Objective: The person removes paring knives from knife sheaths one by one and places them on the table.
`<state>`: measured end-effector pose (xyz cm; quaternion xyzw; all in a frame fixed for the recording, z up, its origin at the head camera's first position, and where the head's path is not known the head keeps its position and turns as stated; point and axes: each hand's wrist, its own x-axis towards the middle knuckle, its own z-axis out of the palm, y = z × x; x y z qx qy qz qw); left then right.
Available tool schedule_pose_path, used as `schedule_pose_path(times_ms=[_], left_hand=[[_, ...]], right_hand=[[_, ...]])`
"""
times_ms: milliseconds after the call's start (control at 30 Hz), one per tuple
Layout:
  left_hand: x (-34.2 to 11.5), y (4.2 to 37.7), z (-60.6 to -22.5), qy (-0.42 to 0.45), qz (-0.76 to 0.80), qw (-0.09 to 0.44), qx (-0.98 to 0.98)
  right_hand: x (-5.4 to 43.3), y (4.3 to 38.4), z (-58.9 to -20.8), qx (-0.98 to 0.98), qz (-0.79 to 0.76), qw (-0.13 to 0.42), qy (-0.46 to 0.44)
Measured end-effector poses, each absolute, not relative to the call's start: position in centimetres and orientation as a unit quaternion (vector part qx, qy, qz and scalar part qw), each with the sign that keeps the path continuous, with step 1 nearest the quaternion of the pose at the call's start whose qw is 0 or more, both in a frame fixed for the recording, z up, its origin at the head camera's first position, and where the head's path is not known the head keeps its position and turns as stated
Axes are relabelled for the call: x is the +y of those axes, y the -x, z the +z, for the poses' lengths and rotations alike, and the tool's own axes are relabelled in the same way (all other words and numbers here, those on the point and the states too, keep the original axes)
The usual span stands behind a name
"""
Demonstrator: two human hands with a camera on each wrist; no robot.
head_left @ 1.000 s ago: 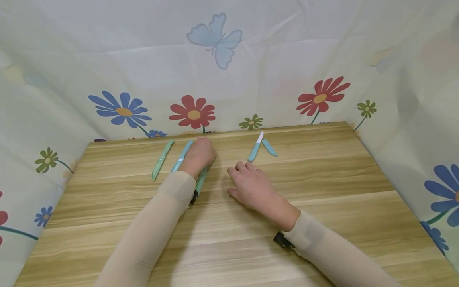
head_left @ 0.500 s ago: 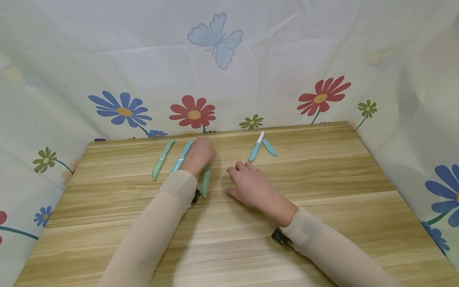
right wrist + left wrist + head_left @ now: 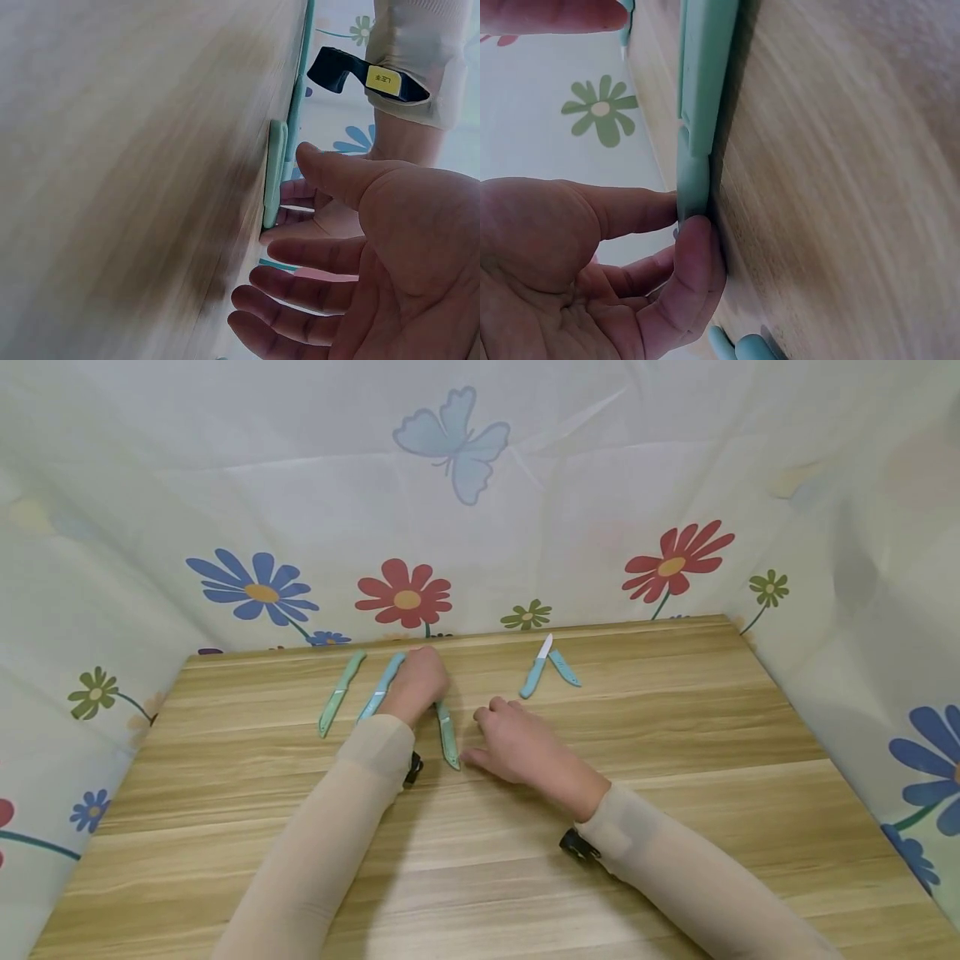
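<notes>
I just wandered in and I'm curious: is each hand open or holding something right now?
Left hand: pinching a green sheathed knife.
Right hand: open, holding nothing.

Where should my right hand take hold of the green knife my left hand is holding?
Probably best to pinch the green knife by its sheath, coming from the right. The left hand pinches the handle, leaving the slim sheath exposed. Its tip points toward the near side, close to the right hand.
</notes>
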<state>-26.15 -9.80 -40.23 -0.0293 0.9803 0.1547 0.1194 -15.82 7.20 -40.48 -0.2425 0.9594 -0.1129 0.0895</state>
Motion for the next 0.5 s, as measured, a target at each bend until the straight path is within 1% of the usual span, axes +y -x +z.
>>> schedule_pose_path(times_ms=[233, 500], left_hand=[[-9.7, 26.4, -40.1, 0.043, 0.145, 0.140, 0.978], [-9.6, 26.1, -39.9, 0.038, 0.141, 0.132, 0.980]], right_hand=[[6.0, 16.2, -40.7, 0.958, -0.105, 0.090, 0.252], [4.6, 16.3, -41.0, 0.961, -0.092, 0.081, 0.249]])
